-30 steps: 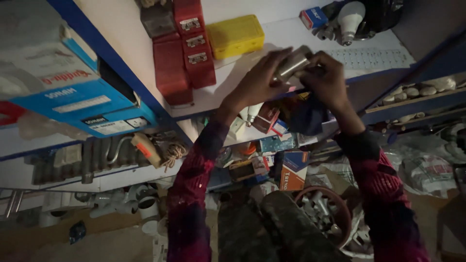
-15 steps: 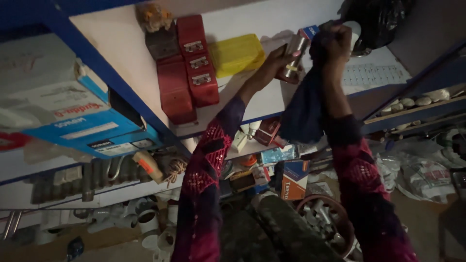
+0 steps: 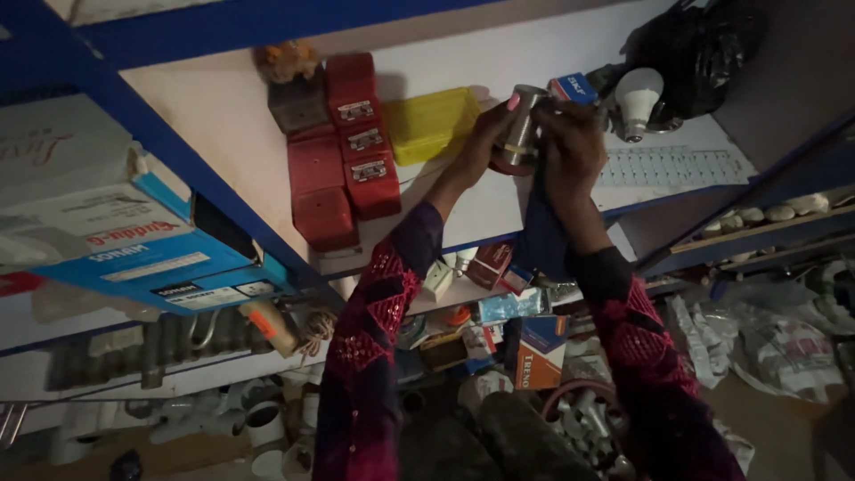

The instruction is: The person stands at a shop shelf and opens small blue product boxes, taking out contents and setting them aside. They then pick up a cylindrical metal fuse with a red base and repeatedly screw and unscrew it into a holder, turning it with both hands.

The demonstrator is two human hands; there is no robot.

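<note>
Both my hands are raised to the white upper shelf (image 3: 232,116). My left hand (image 3: 485,142) grips a metal cylindrical fitting (image 3: 519,129) from the left side. My right hand (image 3: 570,147) holds the same fitting from the right and also pinches a dark blue cloth (image 3: 541,236) that hangs down along my wrist. The fitting stands on or just above the shelf, between a yellow box (image 3: 432,123) on its left and a small blue box (image 3: 574,87) on its right. Both sleeves are red patterned.
Several red boxes (image 3: 343,151) are stacked left of the yellow box. A white light bulb (image 3: 638,100) and a black bag (image 3: 695,49) sit at the right. Blue-and-white cartons (image 3: 134,249) fill the left shelf. Lower shelves hold small boxes, pipe fittings (image 3: 258,419) and plastic bags (image 3: 784,338).
My hands have carried the metal fitting upward from in front of the shelf edge to the shelf surface beside the yellow box. The view has tilted up slightly.
</note>
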